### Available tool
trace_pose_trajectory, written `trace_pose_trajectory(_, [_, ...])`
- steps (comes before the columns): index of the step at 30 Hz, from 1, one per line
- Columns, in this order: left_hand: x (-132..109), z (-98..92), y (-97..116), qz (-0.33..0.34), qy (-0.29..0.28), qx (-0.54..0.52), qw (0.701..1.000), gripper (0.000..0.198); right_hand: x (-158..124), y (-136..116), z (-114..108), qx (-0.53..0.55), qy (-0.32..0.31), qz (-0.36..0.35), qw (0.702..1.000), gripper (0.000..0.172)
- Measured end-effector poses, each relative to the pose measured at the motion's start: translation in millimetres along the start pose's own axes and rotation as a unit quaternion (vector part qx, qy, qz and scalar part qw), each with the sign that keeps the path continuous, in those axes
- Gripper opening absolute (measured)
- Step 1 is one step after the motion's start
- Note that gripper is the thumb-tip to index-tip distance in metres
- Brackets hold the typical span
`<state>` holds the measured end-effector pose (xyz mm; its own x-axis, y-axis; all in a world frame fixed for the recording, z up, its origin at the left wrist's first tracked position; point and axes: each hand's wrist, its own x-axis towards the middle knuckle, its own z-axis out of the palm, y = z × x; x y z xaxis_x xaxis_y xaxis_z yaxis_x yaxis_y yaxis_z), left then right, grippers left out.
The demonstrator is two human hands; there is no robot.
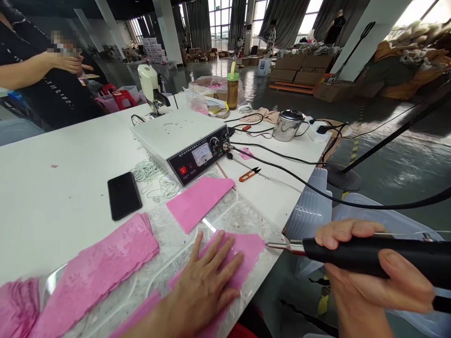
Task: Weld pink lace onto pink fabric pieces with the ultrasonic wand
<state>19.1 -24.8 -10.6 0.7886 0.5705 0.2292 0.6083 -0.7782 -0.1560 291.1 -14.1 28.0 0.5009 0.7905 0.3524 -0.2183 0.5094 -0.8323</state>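
Observation:
My left hand (207, 277) lies flat with fingers spread on a pink fabric piece (252, 249), pressing it to the clear plastic sheet (243, 218) on the table. In my right hand (369, 263) is a black corded handheld cutter (348, 256). Its thin metal tip meets the right corner of the pink piece, or sits right beside it. Another pink piece (200, 199) lies just beyond. To the left is a stack of pink patterned lace fabric (102, 267), with more bunched pink fabric (17, 303) at the lower left.
A control box (197, 159) with a dial stands behind, its black cable running right. Around it are a phone (124, 195), thread snips (249, 174), loose string (150, 170), a metal mug (289, 124) and a bottle (232, 89). Plastic bins (313, 202) stand below the right edge. A person (42, 75) stands at left.

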Motion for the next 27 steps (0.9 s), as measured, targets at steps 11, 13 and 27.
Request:
trace_pose_trajectory(11, [-1.0, 0.5, 3.1, -0.013, -0.016, -0.038, 0.999, 0.057, -14.8, -9.5, 0.1, -0.009, -0.010, 0.004, 1.000, 0.016])
trace_pose_trajectory(13, [-0.9, -0.1, 2.2, -0.013, -0.013, -0.043, 0.999, 0.055, -16.3, -10.4, -0.2, -0.006, -0.011, 0.004, 1.000, 0.016])
trace_pose_trajectory(27, [0.6, 8.1, -7.1, -0.041, -0.038, -0.091, 0.994, 0.050, -9.3, 3.6, 13.0, 0.000, 0.051, -0.042, 0.998, 0.017])
